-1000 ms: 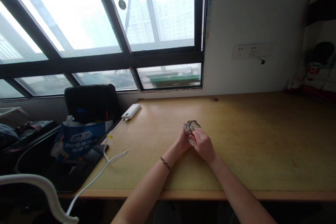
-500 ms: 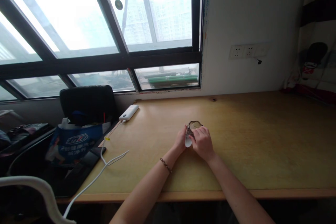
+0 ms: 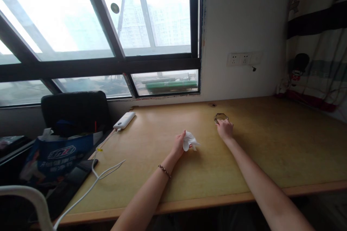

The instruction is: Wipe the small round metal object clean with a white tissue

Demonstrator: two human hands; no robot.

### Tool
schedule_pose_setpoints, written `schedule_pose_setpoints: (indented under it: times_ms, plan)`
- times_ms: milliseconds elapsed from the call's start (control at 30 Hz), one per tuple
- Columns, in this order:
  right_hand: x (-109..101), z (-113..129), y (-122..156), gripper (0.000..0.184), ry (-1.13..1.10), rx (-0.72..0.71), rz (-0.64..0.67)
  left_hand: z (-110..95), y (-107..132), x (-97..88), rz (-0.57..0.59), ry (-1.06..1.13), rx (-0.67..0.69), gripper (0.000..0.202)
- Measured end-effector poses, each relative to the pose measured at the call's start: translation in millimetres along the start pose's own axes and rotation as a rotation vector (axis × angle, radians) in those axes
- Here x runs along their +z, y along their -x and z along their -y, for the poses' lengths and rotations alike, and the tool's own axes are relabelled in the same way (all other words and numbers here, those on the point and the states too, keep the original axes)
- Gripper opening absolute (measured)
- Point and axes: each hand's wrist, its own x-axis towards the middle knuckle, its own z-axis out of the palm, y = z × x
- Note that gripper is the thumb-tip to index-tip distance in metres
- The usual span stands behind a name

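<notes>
My left hand [image 3: 179, 144] is closed on a crumpled white tissue [image 3: 189, 141] just above the wooden desk [image 3: 260, 158], near its middle. A braided bracelet circles that wrist. My right hand [image 3: 225, 129] reaches farther back and to the right, its fingers pinched on a pair of dark-framed glasses [image 3: 221, 117] that rest on the desk surface.
A white power bank [image 3: 124, 120] lies at the desk's back left with a white cable [image 3: 93, 178] trailing off the left edge. A blue-and-white bag [image 3: 55, 157] and a black chair back [image 3: 74, 110] stand left of the desk. Wall sockets [image 3: 242, 59] and a curtain [image 3: 317, 43] are at the right.
My hands were together on the glasses and tissue. They have separated: the right hand carried the glasses back and to the right onto the desk, the left kept the tissue.
</notes>
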Motion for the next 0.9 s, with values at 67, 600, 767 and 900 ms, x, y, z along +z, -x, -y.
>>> schedule_pose_setpoints:
  times_ms: [67,600,767,900]
  plan:
    - [4,-25,-12,0.011,0.048,0.033,0.062,2,-2,-0.8,0.013,-0.039,0.035,0.036]
    - [17,-96,-42,0.020,0.090,0.064,0.216,5,-10,-6.8,0.036,-0.115,0.037,0.036]
    - [20,-99,-45,0.022,0.068,0.072,0.242,4,-11,-7.7,0.006,-0.159,0.026,0.036]
    - [19,-101,-50,0.025,0.054,0.093,0.264,0,-10,-8.6,0.066,-0.088,0.040,0.031]
